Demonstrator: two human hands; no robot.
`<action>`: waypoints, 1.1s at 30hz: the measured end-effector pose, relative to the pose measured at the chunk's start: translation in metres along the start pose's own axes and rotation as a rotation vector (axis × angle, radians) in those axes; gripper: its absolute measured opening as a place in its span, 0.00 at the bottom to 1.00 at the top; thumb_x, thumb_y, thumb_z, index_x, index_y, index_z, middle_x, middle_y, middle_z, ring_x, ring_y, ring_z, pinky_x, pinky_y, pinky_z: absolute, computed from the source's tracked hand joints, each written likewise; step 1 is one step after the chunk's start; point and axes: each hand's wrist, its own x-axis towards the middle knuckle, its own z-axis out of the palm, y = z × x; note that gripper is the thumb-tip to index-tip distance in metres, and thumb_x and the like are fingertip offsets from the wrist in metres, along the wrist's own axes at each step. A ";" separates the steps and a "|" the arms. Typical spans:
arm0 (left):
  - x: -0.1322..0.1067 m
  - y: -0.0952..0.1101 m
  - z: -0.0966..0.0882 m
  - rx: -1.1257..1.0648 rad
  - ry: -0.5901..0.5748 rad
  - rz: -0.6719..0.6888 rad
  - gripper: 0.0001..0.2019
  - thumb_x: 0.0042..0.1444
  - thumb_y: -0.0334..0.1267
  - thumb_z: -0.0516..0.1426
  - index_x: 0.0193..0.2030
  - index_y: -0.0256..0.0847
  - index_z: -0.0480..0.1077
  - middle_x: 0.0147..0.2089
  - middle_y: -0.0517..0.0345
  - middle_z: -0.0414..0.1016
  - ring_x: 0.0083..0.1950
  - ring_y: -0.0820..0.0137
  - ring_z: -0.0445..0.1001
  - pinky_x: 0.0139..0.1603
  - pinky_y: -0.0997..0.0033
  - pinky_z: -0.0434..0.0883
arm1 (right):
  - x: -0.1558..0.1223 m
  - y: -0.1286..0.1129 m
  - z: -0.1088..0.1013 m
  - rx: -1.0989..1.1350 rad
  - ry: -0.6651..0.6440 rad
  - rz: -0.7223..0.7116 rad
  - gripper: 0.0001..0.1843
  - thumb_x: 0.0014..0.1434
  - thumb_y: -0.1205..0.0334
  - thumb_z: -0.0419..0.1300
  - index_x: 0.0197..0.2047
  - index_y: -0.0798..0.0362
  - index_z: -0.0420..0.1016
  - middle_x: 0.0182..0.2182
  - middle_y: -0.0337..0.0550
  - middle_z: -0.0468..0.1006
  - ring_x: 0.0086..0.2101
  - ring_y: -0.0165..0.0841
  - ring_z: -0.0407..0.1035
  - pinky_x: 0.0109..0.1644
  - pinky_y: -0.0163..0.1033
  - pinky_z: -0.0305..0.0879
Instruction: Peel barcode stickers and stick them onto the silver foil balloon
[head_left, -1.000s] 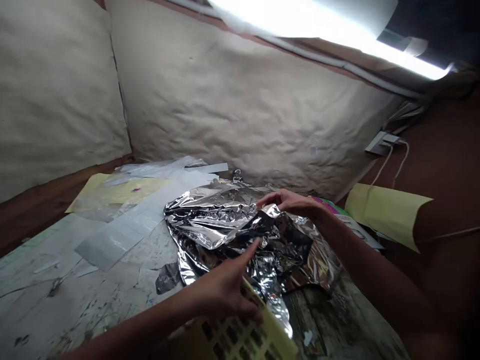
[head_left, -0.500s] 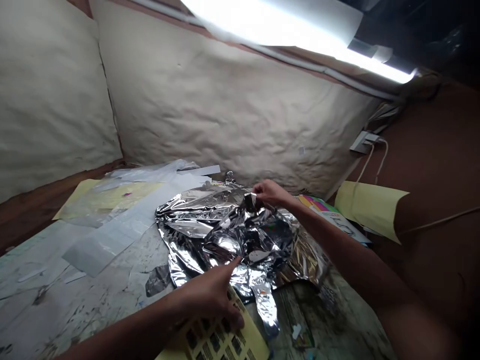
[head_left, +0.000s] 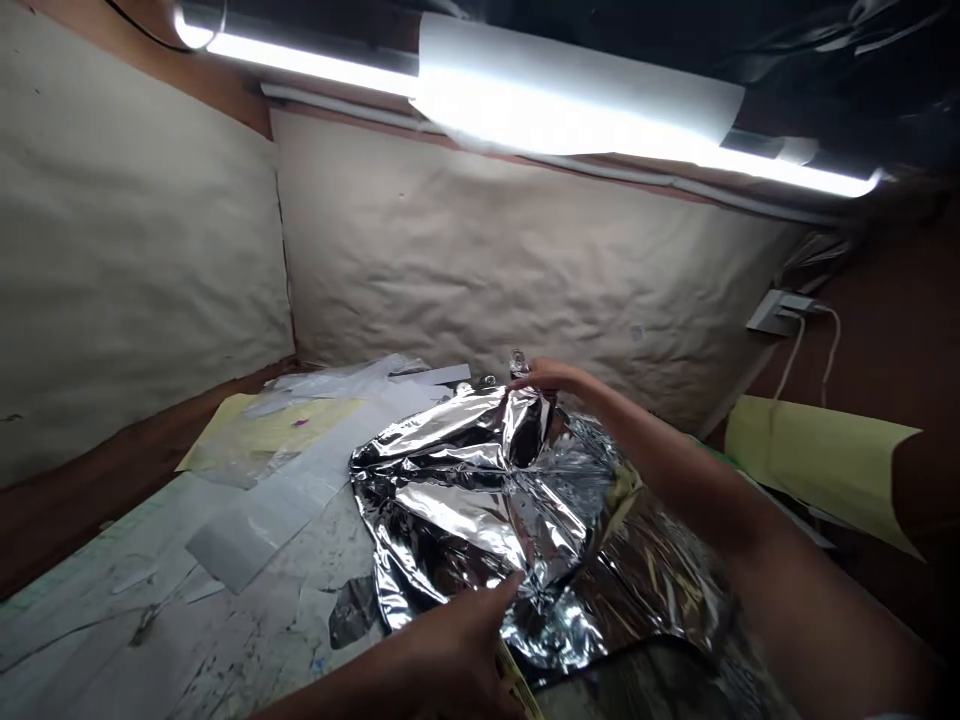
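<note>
Spreading out left: a yellow sheet [head_left: 270, 430] and white paper strips [head_left: 352, 385] lie on the paint-stained table [head_left: 135, 640], well beside your work, so nothing overlaps it.

Left hand: your left hand [head_left: 457, 660] comes in low, fingers extended, one fingertip touching the foil, a yellow strip [head_left: 516, 680] at its heel. Whether you're gripping that strip, I can't tell.

Foil: the crumpled silver foil sheet [head_left: 480, 500] sits mid-table between your hands, creased and bulging.

Right hand: your right hand [head_left: 551, 375] has fingers and thumb drawn together, apparently pinching the foil's top edge beside a small metal clip [head_left: 517, 362]. Opposite-edge contact looks to be steadying the sheet.

Far right: a yellow card [head_left: 817, 470] sits below a wall socket [head_left: 772, 312].
</note>
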 end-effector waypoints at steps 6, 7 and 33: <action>-0.006 0.009 -0.002 0.017 -0.001 0.004 0.64 0.31 0.41 0.72 0.73 0.46 0.40 0.71 0.44 0.52 0.68 0.44 0.55 0.64 0.49 0.59 | -0.083 0.035 -0.012 0.152 -0.139 -0.030 0.28 0.46 0.36 0.65 0.21 0.56 0.71 0.16 0.37 0.67 0.19 0.26 0.59 0.22 0.33 0.50; -0.005 0.009 -0.002 0.010 0.001 0.008 0.64 0.31 0.41 0.72 0.73 0.45 0.41 0.71 0.44 0.53 0.67 0.44 0.56 0.64 0.49 0.59 | -0.098 0.037 -0.010 0.179 -0.130 -0.013 0.27 0.46 0.37 0.65 0.21 0.56 0.70 0.16 0.37 0.67 0.19 0.27 0.59 0.22 0.33 0.50; -0.010 0.014 0.000 -0.033 0.042 -0.008 0.60 0.33 0.39 0.70 0.73 0.41 0.44 0.69 0.45 0.56 0.64 0.49 0.63 0.58 0.61 0.67 | -0.095 0.033 0.002 -0.500 0.475 -0.026 0.16 0.66 0.61 0.48 0.46 0.54 0.76 0.40 0.50 0.81 0.39 0.38 0.73 0.36 0.35 0.58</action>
